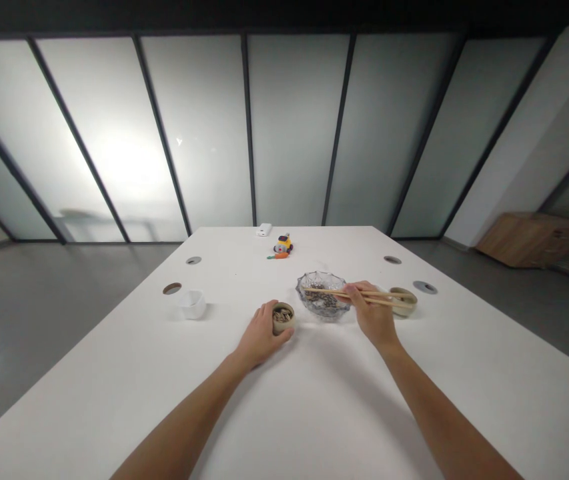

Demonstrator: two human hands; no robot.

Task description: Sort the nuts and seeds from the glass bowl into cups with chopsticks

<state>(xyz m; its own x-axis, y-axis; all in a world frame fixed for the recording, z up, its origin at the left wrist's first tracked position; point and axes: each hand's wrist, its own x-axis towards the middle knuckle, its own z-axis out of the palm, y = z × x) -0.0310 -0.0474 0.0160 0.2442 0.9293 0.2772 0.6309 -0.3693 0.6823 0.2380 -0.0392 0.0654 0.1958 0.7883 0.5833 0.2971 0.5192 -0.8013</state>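
My left hand (264, 333) is wrapped round a small beige cup (284, 327), which stands on the table and has thin light-brown pieces in it. Just right of it sits a clear glass bowl (323, 308) with a scalloped rim, holding many small dark seed-like pieces. A pair of wooden chopsticks (377, 298) is gripped in my right hand (371, 317) at the bowl's right rim. Their tips reach over the bowl's inside; whether they pinch a piece is too small to tell. Behind the right hand stands a second beige cup (404, 303), partly covered by the chopsticks.
A white translucent cup (193, 305) stands to the left on the white table (284, 413). Farther back are a yellow toy vehicle (283, 244), an orange carrot-shaped thing (280, 255) and a small white device (264, 229). Round cable holes line both table sides.
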